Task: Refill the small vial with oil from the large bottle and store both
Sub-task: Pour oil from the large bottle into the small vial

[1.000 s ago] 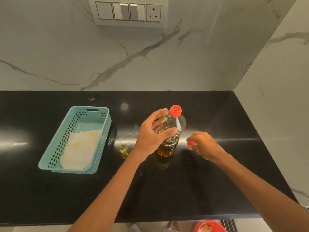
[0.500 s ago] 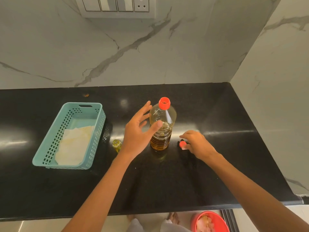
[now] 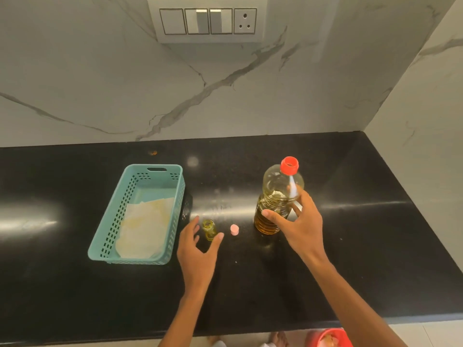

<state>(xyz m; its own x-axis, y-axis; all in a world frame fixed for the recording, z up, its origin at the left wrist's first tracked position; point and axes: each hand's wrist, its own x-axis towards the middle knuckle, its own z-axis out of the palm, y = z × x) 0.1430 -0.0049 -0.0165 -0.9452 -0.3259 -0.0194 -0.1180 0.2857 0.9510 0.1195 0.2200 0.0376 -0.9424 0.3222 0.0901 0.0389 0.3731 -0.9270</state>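
Left hand (image 3: pixel 198 249), fingers wide, brackets the small glass oil vial (image 3: pixel 209 229); right hand (image 3: pixel 299 222) spreads wide around the large red-capped plastic oil bottle (image 3: pixel 274 199).

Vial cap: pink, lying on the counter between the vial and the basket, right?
Not quite. The head view shows the pink cap lying on the counter between the vial and the large bottle, not the basket, which sits on the vial's other side.
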